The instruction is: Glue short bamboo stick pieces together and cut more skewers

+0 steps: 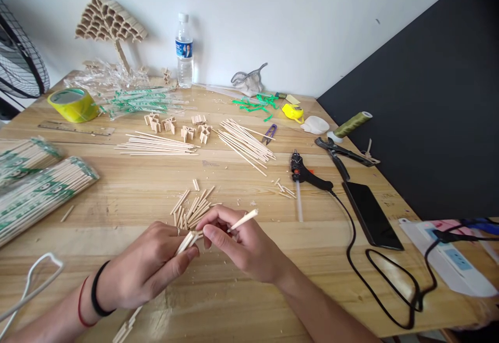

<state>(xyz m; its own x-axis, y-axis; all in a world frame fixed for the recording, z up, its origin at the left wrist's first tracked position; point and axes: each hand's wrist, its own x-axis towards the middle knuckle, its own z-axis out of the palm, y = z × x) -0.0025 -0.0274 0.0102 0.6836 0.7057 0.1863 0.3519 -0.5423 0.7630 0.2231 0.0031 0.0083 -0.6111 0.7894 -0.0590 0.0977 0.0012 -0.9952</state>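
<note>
left hand (156,265) has its grip closed on a small bunch of sticks (187,242), right hand (244,244) pinches a thin stick (245,219), both above the worktop (218,291) near some cut stick pieces (195,209).

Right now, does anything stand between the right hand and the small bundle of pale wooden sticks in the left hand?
Nothing visible does. The bare right hand has its fingertips close beside the small bundle of pale wooden sticks, which the bare left hand holds.
</note>
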